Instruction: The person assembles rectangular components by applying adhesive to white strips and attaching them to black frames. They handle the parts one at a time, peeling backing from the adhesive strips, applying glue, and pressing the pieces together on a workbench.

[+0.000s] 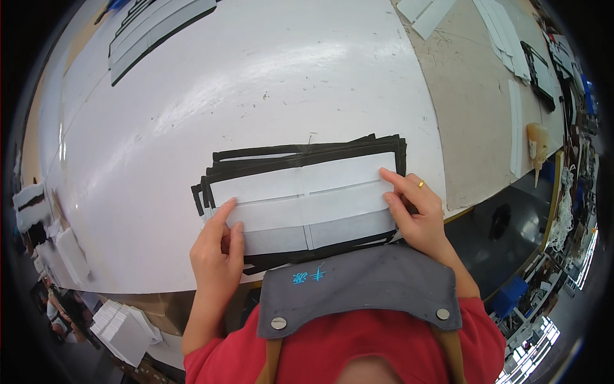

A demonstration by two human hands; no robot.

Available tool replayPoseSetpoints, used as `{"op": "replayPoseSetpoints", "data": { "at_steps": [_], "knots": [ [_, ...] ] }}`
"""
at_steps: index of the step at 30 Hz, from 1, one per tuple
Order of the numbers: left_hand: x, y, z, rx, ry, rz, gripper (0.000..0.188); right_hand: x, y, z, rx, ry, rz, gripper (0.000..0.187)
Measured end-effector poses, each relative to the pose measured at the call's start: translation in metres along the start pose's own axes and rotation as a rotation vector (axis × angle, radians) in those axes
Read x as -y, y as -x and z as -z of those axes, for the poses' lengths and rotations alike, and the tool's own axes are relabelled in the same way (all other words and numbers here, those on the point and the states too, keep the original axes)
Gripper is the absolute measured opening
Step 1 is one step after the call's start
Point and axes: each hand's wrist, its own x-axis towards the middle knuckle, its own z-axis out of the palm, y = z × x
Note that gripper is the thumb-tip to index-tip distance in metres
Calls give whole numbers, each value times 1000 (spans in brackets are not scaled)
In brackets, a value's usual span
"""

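A stack of white rectangular panels with black bound edges lies on the table in front of me, its pieces slightly out of line. On top is a white panel with slits across it and a seam down the middle. My left hand grips its left side, index finger and thumb on the face, the other fingers curled. At the right side, my right hand, with a ring on it, holds the panel likewise. The undersides of both hands are hidden. Black edges of lower panels stick out behind the top one.
The white tabletop stretches ahead, with more black-edged panels at the far left. On a beige board at right lie white strips and a glue bottle. White stacked pieces sit below the left edge.
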Motion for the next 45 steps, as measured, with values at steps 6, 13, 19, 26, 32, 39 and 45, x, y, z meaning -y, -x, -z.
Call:
{"op": "replayPoseSetpoints", "data": {
  "at_steps": [6,13,19,26,32,39,45],
  "knots": [
    [-2,-3,4,1,-134,-56,33,4,-7,1,-3,270,66,30],
    [-11,-25,-4,-100,-237,-397,27,9,-43,2,-66,215,222,17],
    [-24,-36,-28,10,-147,-710,26,28,-73,-26,180,172,418,15],
    [-20,-37,-30,36,-174,-766,24,28,-90,-30,362,54,330,16],
    [-17,-37,-32,25,-158,-780,22,24,-92,-33,354,79,393,12],
    [-18,-37,-29,52,-200,-780,23,19,-85,-41,141,270,689,7],
    [-21,-39,-27,118,-154,-756,25,19,-89,-39,248,136,521,10]
  ]
}}
